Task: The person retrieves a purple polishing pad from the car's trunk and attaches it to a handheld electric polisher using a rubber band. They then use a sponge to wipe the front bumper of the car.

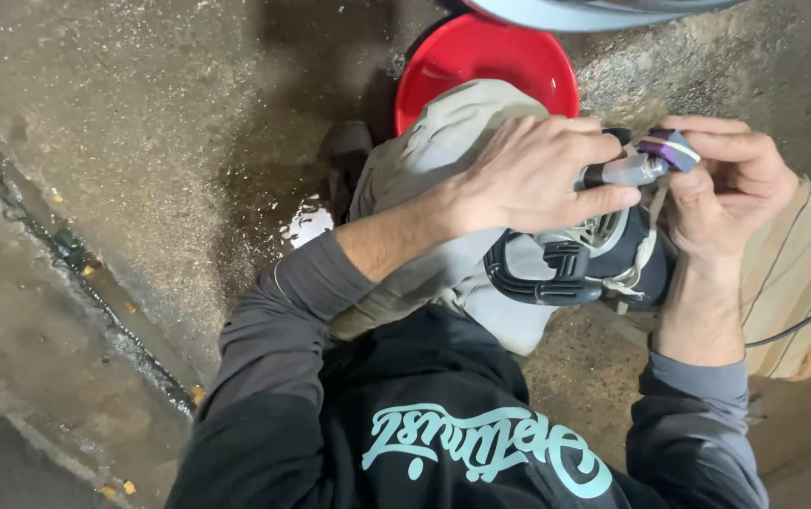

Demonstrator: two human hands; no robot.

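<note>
A: Nearest the camera: dark sweatshirt, grey sleeves. Past that, the power tool [575,259] rests on the person's lap, black and grey body, directly under both sets of fingers.

B: Hands?

A: Left hand [528,174] lies over the top of the tool, fingers curled closed around the grey stem just below the tips. Right hand [730,184] pinches the small purple-and-grey fitting [662,155] at the stem's end, thumb and forefinger closed on it.

B: Progress?

A: Judging by this, mid-way. Fitting sits on the stem, both hands on it. Can't tell if it's seated or loose.

B: Cord?

A: Black cable [801,325] runs off to the right, below the right wrist. Wooden piece [801,273] lies behind that wrist.

B: Further out?

A: Beyond the fingertips, a red bowl [481,61] on wet concrete floor [141,141], half hidden by the knee. Pale rim of something at the top edge, can't identify.
</note>
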